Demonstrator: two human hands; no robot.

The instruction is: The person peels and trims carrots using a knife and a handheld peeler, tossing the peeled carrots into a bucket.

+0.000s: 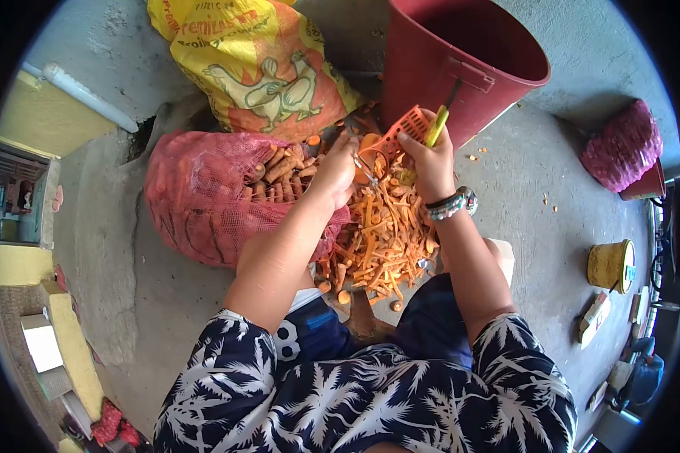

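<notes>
Nearest, a patterned shirt [355, 400]; beyond it, carrot scraps [389, 245] heaped on the concrete floor [529, 249]. Over the heap, the right hand [431, 162] has its grip closed on a yellow-green handle [435, 127], thumb at an orange perforated piece [404, 133]; what the left hand [334, 172] pinches, if anything, cannot be told. Left: carrots [283, 172] in a red mesh sack [193, 204]. Farthest: a yellow printed sack [272, 79] and a red bin [429, 72].

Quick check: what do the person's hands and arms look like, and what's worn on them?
The left hand and right hand are ungloved. The short sleeves are dark with a white palm-like print. The right wrist wears a multicoloured, beaded-looking band; the left wrist shows none.
</notes>
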